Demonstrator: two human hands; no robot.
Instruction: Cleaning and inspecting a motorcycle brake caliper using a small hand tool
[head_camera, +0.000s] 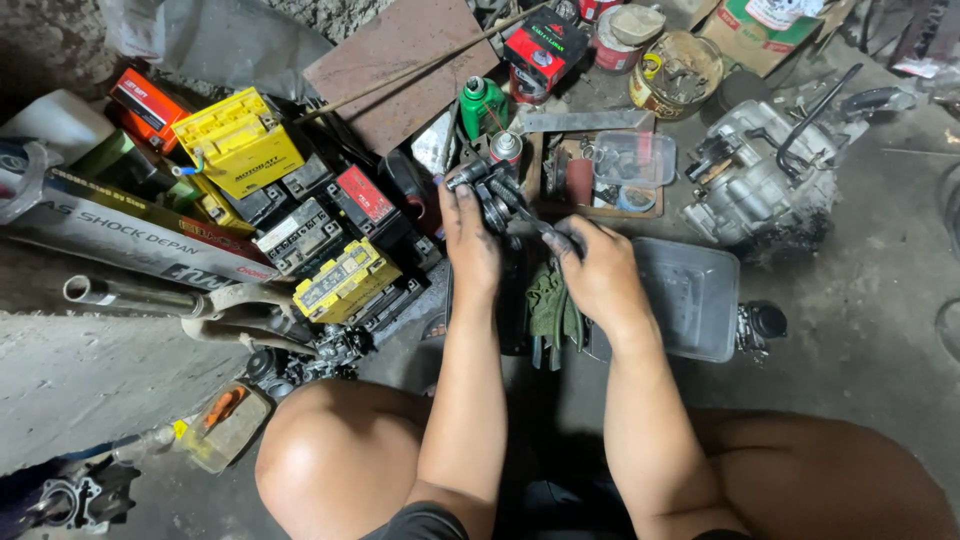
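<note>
My left hand (470, 245) grips a dark, greasy metal engine part (488, 190) and holds it up in front of me. My right hand (598, 272) is closed on a thin dark tool (530, 215) whose tip reaches into that part. Both hands are smeared with black grease. Below the hands a green rag (548, 305) lies on the floor. My bare knees frame the bottom of the view.
A clear plastic tray (690, 295) sits right of my right hand. A grey engine casing (755, 185) stands at the far right. Yellow and black batteries (300, 215) pile up at left. Spray cans, tins and a small clear box (632, 158) crowd the back.
</note>
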